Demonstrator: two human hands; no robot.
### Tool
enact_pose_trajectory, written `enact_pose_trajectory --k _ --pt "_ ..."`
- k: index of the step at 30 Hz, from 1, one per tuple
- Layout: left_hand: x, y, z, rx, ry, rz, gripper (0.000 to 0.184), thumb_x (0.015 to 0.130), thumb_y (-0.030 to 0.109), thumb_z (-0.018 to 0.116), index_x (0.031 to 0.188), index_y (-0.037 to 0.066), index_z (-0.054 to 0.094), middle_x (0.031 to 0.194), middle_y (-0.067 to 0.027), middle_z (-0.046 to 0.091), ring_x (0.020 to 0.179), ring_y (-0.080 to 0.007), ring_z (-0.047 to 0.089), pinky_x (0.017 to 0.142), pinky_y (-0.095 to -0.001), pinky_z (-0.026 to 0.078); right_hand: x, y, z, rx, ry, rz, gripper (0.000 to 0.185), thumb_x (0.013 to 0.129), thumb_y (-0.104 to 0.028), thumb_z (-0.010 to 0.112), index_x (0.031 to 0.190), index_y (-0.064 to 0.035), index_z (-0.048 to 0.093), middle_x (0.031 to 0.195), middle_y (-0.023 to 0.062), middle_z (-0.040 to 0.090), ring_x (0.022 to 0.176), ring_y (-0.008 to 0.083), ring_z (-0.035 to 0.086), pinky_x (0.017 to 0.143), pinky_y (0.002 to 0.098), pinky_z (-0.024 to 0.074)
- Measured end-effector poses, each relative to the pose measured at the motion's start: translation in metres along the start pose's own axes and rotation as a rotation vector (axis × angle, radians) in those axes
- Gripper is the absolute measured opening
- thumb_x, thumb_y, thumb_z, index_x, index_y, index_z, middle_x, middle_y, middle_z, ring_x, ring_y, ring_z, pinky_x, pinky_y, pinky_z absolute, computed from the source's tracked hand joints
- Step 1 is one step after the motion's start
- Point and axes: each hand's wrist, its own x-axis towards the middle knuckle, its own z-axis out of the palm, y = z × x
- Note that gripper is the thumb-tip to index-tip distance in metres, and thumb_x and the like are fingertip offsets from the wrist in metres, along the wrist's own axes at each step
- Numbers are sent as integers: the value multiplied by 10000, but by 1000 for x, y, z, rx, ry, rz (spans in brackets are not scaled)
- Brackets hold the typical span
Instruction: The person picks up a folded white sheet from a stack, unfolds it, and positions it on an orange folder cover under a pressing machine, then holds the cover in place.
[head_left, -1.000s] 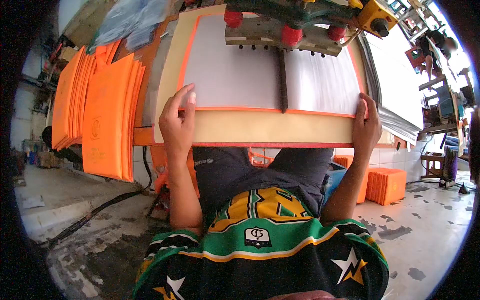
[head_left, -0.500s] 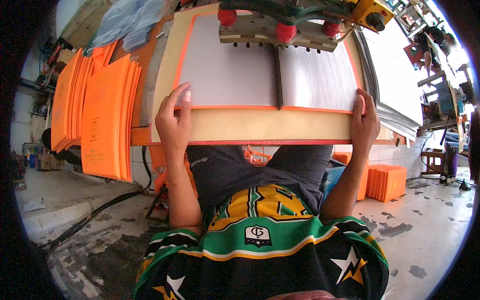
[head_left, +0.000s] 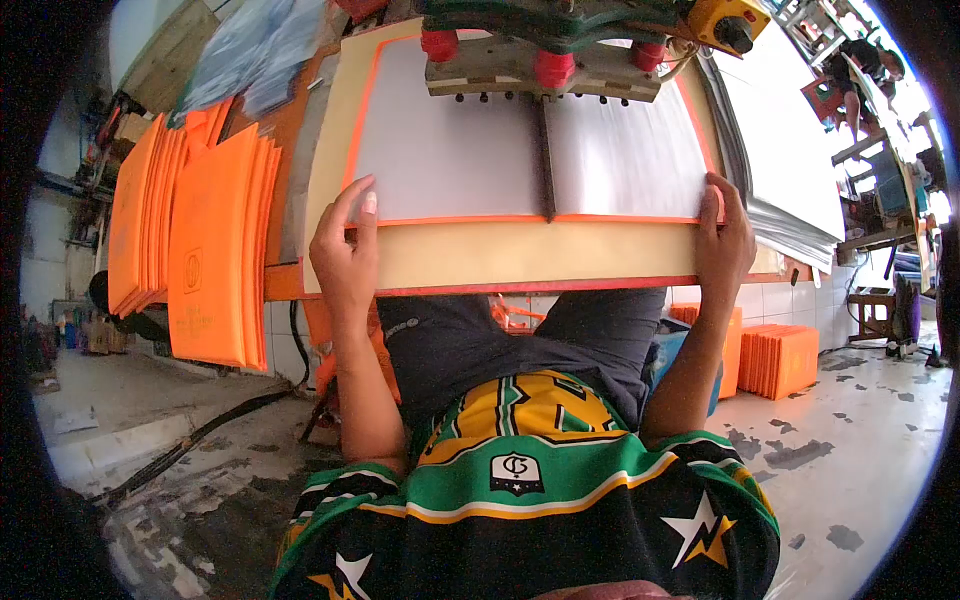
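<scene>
An orange-edged folder cover [head_left: 450, 219] lies spread flat on a cream board, with greyish translucent plastic sheets [head_left: 450, 150] over its two halves. A dark strip [head_left: 547, 165] runs down its middle. My left hand [head_left: 345, 240] is at the near left corner, thumb and forefinger on the edge and the other fingers curled. At the near right corner my right hand [head_left: 727, 235] holds the edge in the same way, its fingertips partly hidden. The far side of the cover passes beneath a press head [head_left: 540, 70] with red knobs.
Stacks of orange folders [head_left: 215, 250] stand to the left, near clear plastic sheets [head_left: 255, 55]. White sheets [head_left: 790, 150] are piled at the right. A yellow control box [head_left: 728, 25] sits on the machine. More orange folders [head_left: 778, 362] rest on the floor. A person [head_left: 860, 70] is in the right background.
The view has shifted slightly, so the press and table appear a little lower and further left. Both hands remain at the cover's near corners.
</scene>
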Motion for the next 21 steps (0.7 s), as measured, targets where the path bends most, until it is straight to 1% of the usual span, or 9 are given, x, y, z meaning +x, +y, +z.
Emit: enact_pose_trajectory --k 2,6,9,11,12,14,17,21 --pt "-1 -2 0 3 15 -5 307 1103 266 658 1321 77 764 1214 -123 789 1013 -200 732 786 -316 560 0 8 6 -7 86 -120 305 1108 -375 592 1331 -217 728 1179 162 789 1008 387 771 841 486 573" --pt "-2 -4 -1 -4 32 31 302 1100 262 665 1317 77 765 1200 -117 789 1006 -199 731 798 -320 559 0 3 3 -13 56 -89 307 1109 -378 591 1332 -215 725 1180 165 787 1013 397 767 840 491 572" --pt "-1 2 -2 9 23 18 305 1100 268 667 1315 76 764 1180 -119 788 982 -198 726 797 -318 553 1 -1 1 -22 20 -52 302 1111 -371 584 1326 -209 722 1198 166 785 1057 406 764 862 494 578" --pt "-1 6 -5 -32 -55 -125 341 1108 274 649 1349 55 751 1312 -135 778 1216 -223 717 1025 -357 541 1 0 3 -27 33 -66 298 1112 -362 580 1321 -204 722 1205 169 784 1056 406 762 869 492 577" --pt "-1 4 -4 -32 -55 -125 341 1108 274 649 1349 55 751 1312 -135 778 1216 -223 717 1025 -357 541 1 2 3 -26 33 -67 298 1112 -362 580 1321 -204 722 1205 169 784 1056 406 762 869 492 577" --pt "-1 0 -2 -3 -13 -26 318 1106 284 657 1321 75 762 1173 -130 784 942 -189 710 774 -312 546 1 4 5 -27 54 -98 300 1113 -360 579 1324 -201 721 1201 172 783 1056 406 759 872 491 574" --pt "-1 2 -1 11 -1 -17 319 1108 291 653 1318 80 766 1175 -130 785 950 -191 715 775 -315 551 0 2 3 -14 33 -70 301 1116 -358 575 1323 -195 721 1207 174 782 1074 405 757 877 489 573" --pt "-1 -1 -1 21 7 3 318 1109 294 651 1317 83 768 1177 -132 788 961 -202 722 776 -320 555 0 1 2 -28 39 -86 298 1116 -351 577 1321 -191 723 1200 172 784 1066 403 759 871 489 572"
